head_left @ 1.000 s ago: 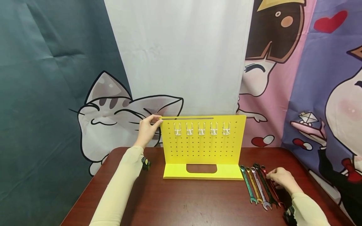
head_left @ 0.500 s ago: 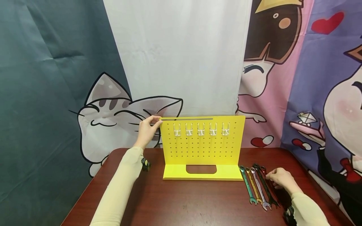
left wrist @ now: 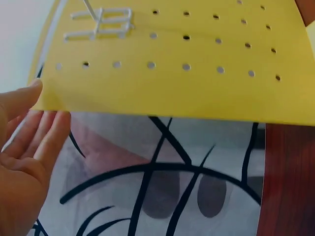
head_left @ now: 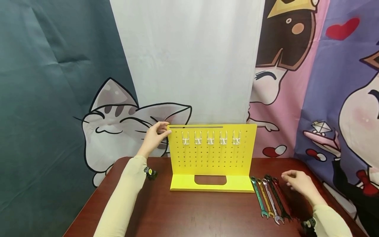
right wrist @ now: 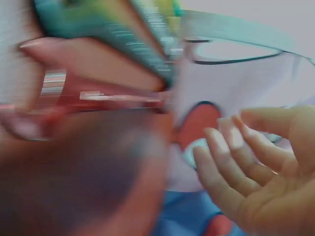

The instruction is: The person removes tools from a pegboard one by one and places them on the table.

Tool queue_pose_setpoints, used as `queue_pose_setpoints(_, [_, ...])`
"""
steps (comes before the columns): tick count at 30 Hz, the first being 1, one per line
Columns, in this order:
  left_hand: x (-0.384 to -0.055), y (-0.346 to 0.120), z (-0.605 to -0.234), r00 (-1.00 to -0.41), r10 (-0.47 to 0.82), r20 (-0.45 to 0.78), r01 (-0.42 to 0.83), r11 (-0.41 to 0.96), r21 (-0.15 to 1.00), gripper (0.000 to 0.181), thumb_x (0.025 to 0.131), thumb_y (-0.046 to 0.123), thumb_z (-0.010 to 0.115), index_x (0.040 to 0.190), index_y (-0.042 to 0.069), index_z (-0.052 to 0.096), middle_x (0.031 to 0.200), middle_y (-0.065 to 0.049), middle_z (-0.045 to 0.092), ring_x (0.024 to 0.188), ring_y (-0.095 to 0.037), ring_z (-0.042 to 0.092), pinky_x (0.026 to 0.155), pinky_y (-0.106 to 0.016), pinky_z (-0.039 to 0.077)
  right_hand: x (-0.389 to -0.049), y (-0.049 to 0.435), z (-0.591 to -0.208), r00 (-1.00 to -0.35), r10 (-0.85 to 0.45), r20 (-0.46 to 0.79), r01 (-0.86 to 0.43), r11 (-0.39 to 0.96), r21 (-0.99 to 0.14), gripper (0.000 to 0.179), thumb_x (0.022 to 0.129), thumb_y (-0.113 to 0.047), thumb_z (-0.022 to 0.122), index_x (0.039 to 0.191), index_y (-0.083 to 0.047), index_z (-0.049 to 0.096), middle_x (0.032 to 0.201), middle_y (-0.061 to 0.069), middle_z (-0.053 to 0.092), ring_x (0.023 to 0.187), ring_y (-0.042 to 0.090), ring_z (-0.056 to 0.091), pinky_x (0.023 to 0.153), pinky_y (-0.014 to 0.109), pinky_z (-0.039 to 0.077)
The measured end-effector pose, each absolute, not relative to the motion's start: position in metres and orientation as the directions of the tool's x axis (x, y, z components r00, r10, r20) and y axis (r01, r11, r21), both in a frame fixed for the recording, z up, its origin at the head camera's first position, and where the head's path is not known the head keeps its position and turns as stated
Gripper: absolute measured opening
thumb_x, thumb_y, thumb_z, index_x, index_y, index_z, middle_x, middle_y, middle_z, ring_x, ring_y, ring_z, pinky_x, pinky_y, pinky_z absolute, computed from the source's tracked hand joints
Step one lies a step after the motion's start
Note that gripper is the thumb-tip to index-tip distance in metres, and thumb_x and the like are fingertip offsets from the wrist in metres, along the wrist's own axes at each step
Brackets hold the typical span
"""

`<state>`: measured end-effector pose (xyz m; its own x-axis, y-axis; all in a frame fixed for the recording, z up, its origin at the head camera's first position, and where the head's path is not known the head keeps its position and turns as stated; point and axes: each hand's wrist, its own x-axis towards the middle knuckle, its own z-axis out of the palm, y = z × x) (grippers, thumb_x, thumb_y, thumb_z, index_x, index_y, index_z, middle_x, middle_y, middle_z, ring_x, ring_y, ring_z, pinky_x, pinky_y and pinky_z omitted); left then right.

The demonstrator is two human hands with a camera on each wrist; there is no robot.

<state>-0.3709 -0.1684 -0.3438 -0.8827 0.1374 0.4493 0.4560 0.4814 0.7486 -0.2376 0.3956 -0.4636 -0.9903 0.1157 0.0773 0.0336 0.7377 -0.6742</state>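
A yellow pegboard (head_left: 210, 158) stands upright on the table, with several wire hooks (head_left: 211, 138) in a row near its top. My left hand (head_left: 154, 136) holds its upper left corner, thumb in front and fingers at the edge, as the left wrist view also shows. At right lies a row of combination wrenches: green (head_left: 260, 197), gold (head_left: 265, 198), silver (head_left: 272, 201), black (head_left: 277, 197) and red (head_left: 282, 194). My right hand (head_left: 302, 186) hovers just right of the red wrench, fingers loosely bent with nothing between them. The right wrist view is blurred.
The pegboard's base has a cut-out slot (head_left: 210, 187) and its front edge faces me. The brown table (head_left: 192, 210) extends in front of it. A printed cloth backdrop (head_left: 195, 59) hangs behind, and its right part hangs close to the table's right side.
My right hand has come off the red wrench and shifted slightly right. My left hand stays at the pegboard's corner, its thumb a little lower. The wrenches lie about where they were.
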Motion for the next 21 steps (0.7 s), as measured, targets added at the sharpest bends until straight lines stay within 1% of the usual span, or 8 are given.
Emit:
queue_pose_setpoints(3, [-0.363,-0.169,-0.339,-0.869,0.178,0.462,0.485,0.495,0.721,0.055,0.096,0.031,0.072,0.145,0.015,0.052,0.129,-0.011,0.059,0.117,-0.032,0.060,0.095,-0.050,0.050,-0.231,0.392,-0.432,-0.959,0.139,0.245,-0.045,0.784,-0.619,0.040,0.104,-0.032,0.058,0.120,0.003,0.068,0.093,0.015,0.074,0.074,0.004,0.063,0.061,0.029,0.048])
queue_pose_setpoints(5, [-0.356,-0.170,-0.331,-0.820,0.202,0.536,0.551,0.531,0.644,0.059,0.096,0.032,0.071,0.148,0.016,0.049,0.135,-0.012,0.055,0.122,-0.034,0.057,0.098,-0.052,0.047,-0.227,0.387,-0.406,-0.916,0.170,0.363,-0.091,0.794,-0.601,0.039,0.104,-0.035,0.057,0.121,-0.002,0.070,0.097,0.011,0.075,0.076,-0.008,0.058,0.063,0.024,0.045])
queue_pose_setpoints(8, [-0.341,-0.173,-0.313,-0.684,0.229,0.693,0.654,0.613,0.443,0.061,0.097,0.035,0.070,0.149,0.015,0.048,0.144,-0.013,0.052,0.131,-0.034,0.050,0.106,-0.052,0.040,-0.219,0.376,-0.369,-0.808,0.232,0.542,-0.166,0.792,-0.587,0.036,0.102,-0.035,0.060,0.124,-0.009,0.072,0.102,-0.013,0.074,0.080,-0.023,0.051,0.067,0.014,0.040])
queue_pose_setpoints(11, [-0.322,-0.178,-0.294,-0.511,0.249,0.823,0.689,0.691,0.218,0.062,0.098,0.042,0.065,0.150,0.012,0.048,0.150,-0.014,0.048,0.142,-0.035,0.040,0.115,-0.055,0.027,-0.211,0.363,-0.343,-0.639,0.245,0.729,-0.300,0.794,-0.529,0.032,0.098,-0.026,0.067,0.128,-0.015,0.072,0.113,-0.023,0.068,0.093,-0.026,0.050,0.080,0.006,0.037])
queue_pose_setpoints(13, [-0.310,-0.181,-0.285,-0.414,0.254,0.874,0.669,0.736,0.103,0.063,0.100,0.049,0.058,0.149,0.010,0.049,0.152,-0.014,0.047,0.146,-0.037,0.033,0.118,-0.057,0.018,-0.208,0.356,-0.331,-0.539,0.212,0.815,-0.392,0.793,-0.465,0.039,0.095,-0.022,0.071,0.133,-0.017,0.068,0.129,-0.017,0.064,0.113,-0.019,0.051,0.097,0.008,0.034])
queue_pose_setpoints(16, [-0.294,-0.186,-0.281,-0.353,0.261,0.898,0.602,0.798,0.005,0.071,0.101,0.061,0.045,0.149,0.009,0.049,0.153,-0.014,0.046,0.149,-0.039,0.025,0.118,-0.062,0.008,-0.204,0.348,-0.320,-0.463,0.120,0.878,-0.471,0.806,-0.358,0.056,0.093,-0.033,0.073,0.144,-0.015,0.058,0.151,0.006,0.050,0.143,0.007,0.037,0.119,0.034,0.022])
queue_pose_setpoints(18, [-0.288,-0.190,-0.285,-0.371,0.274,0.887,0.555,0.831,-0.025,0.078,0.100,0.067,0.039,0.150,0.009,0.048,0.155,-0.014,0.043,0.151,-0.039,0.021,0.116,-0.065,0.005,-0.204,0.343,-0.319,-0.494,0.084,0.865,-0.447,0.829,-0.335,0.068,0.092,-0.045,0.071,0.149,-0.014,0.051,0.161,0.008,0.034,0.153,0.023,0.016,0.121,0.052,0.008])
queue_pose_setpoints(21, [-0.283,-0.195,-0.299,-0.437,0.302,0.848,0.490,0.870,-0.057,0.087,0.097,0.075,0.030,0.153,0.009,0.044,0.157,-0.014,0.040,0.152,-0.039,0.016,0.114,-0.070,0.003,-0.205,0.340,-0.325,-0.577,0.035,0.816,-0.375,0.877,-0.302,0.082,0.091,-0.059,0.065,0.154,-0.012,0.043,0.168,0.010,0.013,0.153,0.037,-0.006,0.114,0.066,-0.008])
